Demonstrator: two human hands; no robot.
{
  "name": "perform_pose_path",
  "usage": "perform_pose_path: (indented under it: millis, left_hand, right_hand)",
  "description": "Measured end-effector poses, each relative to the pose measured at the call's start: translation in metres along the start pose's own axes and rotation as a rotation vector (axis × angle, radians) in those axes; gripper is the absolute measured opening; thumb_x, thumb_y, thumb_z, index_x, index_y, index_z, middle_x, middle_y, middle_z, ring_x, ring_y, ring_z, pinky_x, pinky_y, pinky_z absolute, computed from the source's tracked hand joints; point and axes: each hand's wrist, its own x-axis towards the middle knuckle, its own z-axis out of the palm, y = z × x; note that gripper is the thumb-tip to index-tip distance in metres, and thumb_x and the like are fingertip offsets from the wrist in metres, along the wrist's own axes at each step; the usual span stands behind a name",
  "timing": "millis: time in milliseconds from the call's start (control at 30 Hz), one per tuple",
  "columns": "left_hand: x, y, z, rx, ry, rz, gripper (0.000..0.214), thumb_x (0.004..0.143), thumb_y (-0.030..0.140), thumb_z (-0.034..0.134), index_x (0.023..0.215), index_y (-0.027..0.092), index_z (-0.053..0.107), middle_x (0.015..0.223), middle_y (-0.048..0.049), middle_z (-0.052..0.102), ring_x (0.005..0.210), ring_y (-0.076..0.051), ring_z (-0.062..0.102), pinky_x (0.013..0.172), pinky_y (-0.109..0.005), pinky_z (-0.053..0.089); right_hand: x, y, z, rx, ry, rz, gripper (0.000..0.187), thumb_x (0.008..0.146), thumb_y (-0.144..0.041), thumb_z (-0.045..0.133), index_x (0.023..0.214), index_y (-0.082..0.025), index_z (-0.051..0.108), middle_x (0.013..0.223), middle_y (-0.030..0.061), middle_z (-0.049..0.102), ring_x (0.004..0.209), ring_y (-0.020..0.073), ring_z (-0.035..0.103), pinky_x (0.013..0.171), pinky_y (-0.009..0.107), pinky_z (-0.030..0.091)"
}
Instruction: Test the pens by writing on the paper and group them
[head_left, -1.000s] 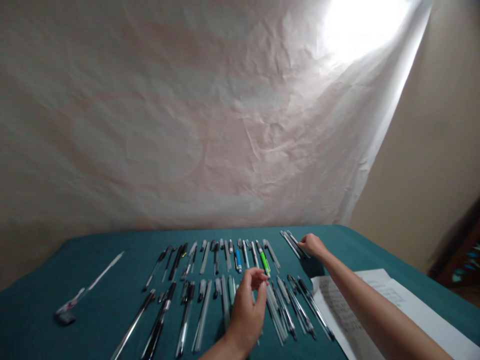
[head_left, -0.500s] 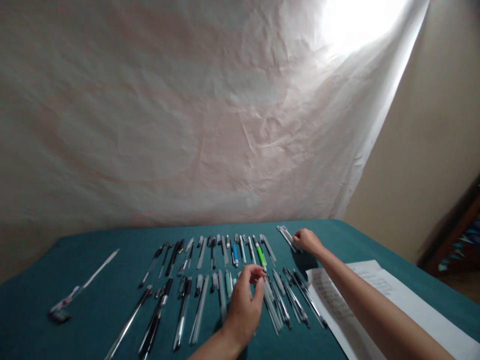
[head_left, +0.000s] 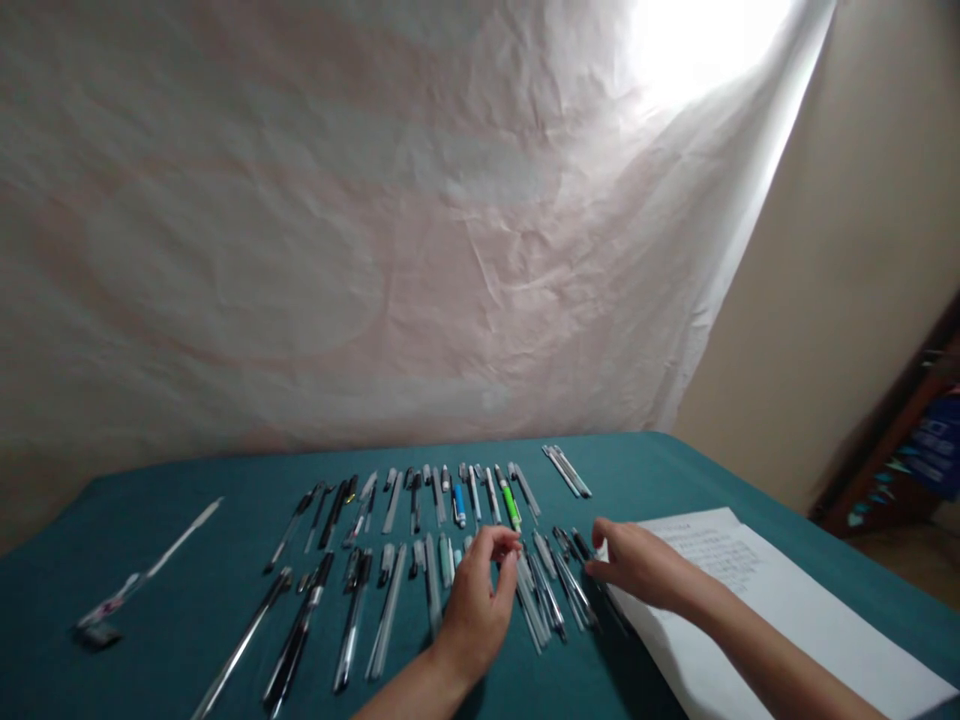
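Note:
My left hand [head_left: 480, 590] hovers over the front row of pens with curled fingers. Its thumb and forefinger tips come close together; anything between them is too small to make out. On the right, my right hand [head_left: 637, 562] reaches to a dark-capped pen [head_left: 581, 545] at the end of that row, thumb and forefinger apart around it. Clear pens [head_left: 574, 595] lie just left of that hand. In the back row are a green pen [head_left: 511, 508] and a blue one [head_left: 459, 505]. Several thin clear sticks [head_left: 566, 470] lie together at the back right.
Written paper sheets [head_left: 757, 590] lie under my right forearm on the green tablecloth [head_left: 180, 610]. A long white-and-clear item [head_left: 150, 575] with a dark end is at the far left. Black pens [head_left: 300, 635] fill the front left. A pale sheet [head_left: 300, 250] hangs behind.
My right hand has left the thin sticks at the back right and come nearer, to the dark-capped pen. My left hand has stayed almost in place. The view has shifted slightly right.

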Motion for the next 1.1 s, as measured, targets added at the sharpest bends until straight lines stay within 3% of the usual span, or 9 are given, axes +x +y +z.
perform_pose_path:
  millis: [200, 400, 833, 1100]
  left_hand:
    - [0.002, 0.0, 0.0, 0.075, -0.037, 0.028, 0.012, 0.086, 0.02, 0.047, 0.094, 0.021, 0.056, 0.091, -0.0054, 0.06, 0.088, -0.02, 0.056, 0.08, -0.029, 0.041]
    - [0.003, -0.005, -0.001, 0.103, -0.062, 0.032, 0.013, 0.088, 0.02, 0.043, 0.098, 0.019, 0.052, 0.093, -0.0046, 0.059, 0.087, -0.018, 0.056, 0.08, -0.031, 0.041]
    - [0.0, -0.001, 0.001, 0.11, -0.109, 0.018, 0.012, 0.089, 0.022, 0.042, 0.097, 0.019, 0.052, 0.092, -0.0044, 0.059, 0.083, -0.017, 0.058, 0.077, -0.029, 0.043]
    - [-0.004, 0.0, 0.002, 0.132, -0.153, 0.076, 0.012, 0.089, 0.02, 0.043, 0.096, 0.019, 0.051, 0.091, -0.0041, 0.058, 0.084, -0.017, 0.057, 0.078, -0.029, 0.043]
  right_hand:
    - [-0.003, -0.003, 0.015, 0.053, -0.025, 0.018, 0.029, 0.067, -0.019, 0.055, 0.096, -0.016, 0.051, 0.077, 0.0057, 0.063, 0.069, 0.0188, 0.057, 0.058, 0.024, 0.031]
    - [0.0, -0.011, 0.018, 0.038, -0.036, 0.1, 0.027, 0.062, -0.018, 0.054, 0.088, -0.017, 0.049, 0.078, 0.0078, 0.063, 0.07, 0.0204, 0.057, 0.056, 0.024, 0.03]
    - [-0.005, -0.026, 0.017, -0.088, -0.011, 0.174, 0.035, 0.059, -0.015, 0.05, 0.094, -0.017, 0.046, 0.086, 0.0127, 0.065, 0.081, 0.0292, 0.061, 0.054, 0.027, 0.026]
    - [-0.004, -0.021, 0.021, -0.076, 0.023, 0.178, 0.039, 0.059, -0.013, 0.05, 0.098, -0.018, 0.046, 0.085, 0.0106, 0.066, 0.079, 0.0267, 0.062, 0.053, 0.026, 0.027]
